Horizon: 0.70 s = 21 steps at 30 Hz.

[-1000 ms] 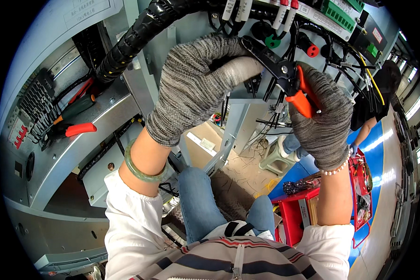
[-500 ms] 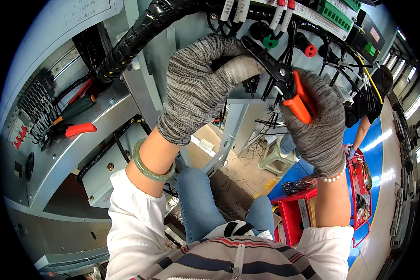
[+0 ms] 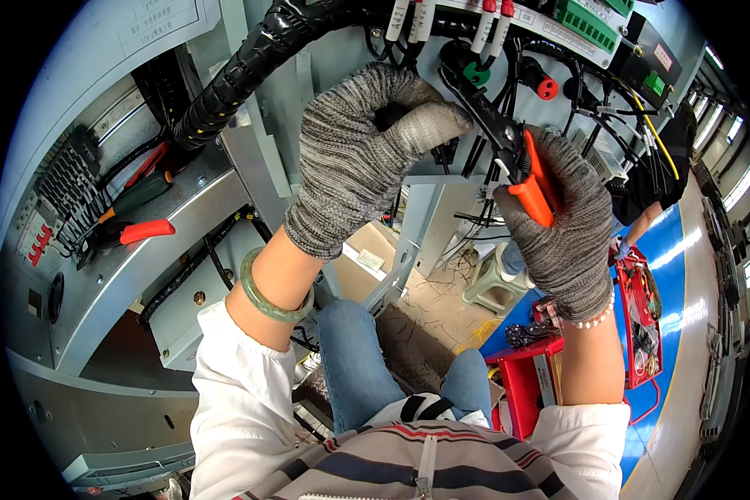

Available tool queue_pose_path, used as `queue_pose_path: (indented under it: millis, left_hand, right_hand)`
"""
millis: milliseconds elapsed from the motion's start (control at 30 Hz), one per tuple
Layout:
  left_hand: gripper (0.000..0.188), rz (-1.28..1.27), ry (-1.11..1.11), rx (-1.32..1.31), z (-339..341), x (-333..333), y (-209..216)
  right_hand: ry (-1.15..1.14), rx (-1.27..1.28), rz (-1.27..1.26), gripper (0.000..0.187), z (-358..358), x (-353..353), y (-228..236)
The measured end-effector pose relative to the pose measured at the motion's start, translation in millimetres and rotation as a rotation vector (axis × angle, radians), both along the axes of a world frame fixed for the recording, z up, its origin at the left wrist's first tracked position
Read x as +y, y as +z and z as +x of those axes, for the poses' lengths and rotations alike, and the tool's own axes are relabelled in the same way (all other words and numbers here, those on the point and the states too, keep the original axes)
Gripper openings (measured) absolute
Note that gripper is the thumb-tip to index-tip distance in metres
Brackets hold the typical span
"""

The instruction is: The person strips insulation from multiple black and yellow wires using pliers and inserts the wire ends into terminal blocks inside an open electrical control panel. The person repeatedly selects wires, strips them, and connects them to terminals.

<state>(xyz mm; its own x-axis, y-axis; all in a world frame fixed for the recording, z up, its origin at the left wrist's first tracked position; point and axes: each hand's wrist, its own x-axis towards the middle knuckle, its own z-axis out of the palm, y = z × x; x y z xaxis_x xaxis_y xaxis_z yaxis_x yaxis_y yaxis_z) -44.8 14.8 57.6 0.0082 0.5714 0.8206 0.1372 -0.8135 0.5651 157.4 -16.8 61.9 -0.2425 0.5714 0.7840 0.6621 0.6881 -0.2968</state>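
At the cabinet wiring, the right hand [image 3: 558, 242] kept gripping the orange-handled pliers [image 3: 517, 158] while the left hand [image 3: 358, 158], pinching a black wire [image 3: 442, 154], had edged slightly rightward, keeping the work steady.

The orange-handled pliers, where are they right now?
In the head view, the orange-handled pliers sit right of centre in the gloved right hand, their black tip reaching toward the left hand among the cabinet's black wires.

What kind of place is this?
Probably a factory floor where electrical cabinets are wired: gloved hands work with an orange-handled tool among black cables and green terminal blocks, above a blue painted floor.
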Motion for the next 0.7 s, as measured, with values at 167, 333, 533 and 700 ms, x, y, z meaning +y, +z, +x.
queue_pose_path:
  millis: [167, 333, 533, 700]
  left_hand:
    - [0.026, 0.018, -0.012, -0.106, 5.0, -2.7, -2.6]
    - [0.021, 0.123, 0.074, 0.230, -12.2, -5.2, 3.6]
    - [0.022, 0.270, 0.373, 0.685, -12.3, -18.3, 15.2]
    - [0.024, 0.373, 0.524, 0.784, -6.0, -14.3, 12.2]
  right_hand:
    - [-0.044, -0.024, 0.014, 0.053, 5.2, -8.1, 6.5]
    - [-0.105, -0.109, 0.031, 0.051, 22.4, -13.3, 0.3]
    - [-0.126, -0.090, 0.029, 0.052, 33.2, -13.9, 2.7]
    - [-0.134, -0.127, 0.038, 0.052, 33.0, -10.8, 2.9]
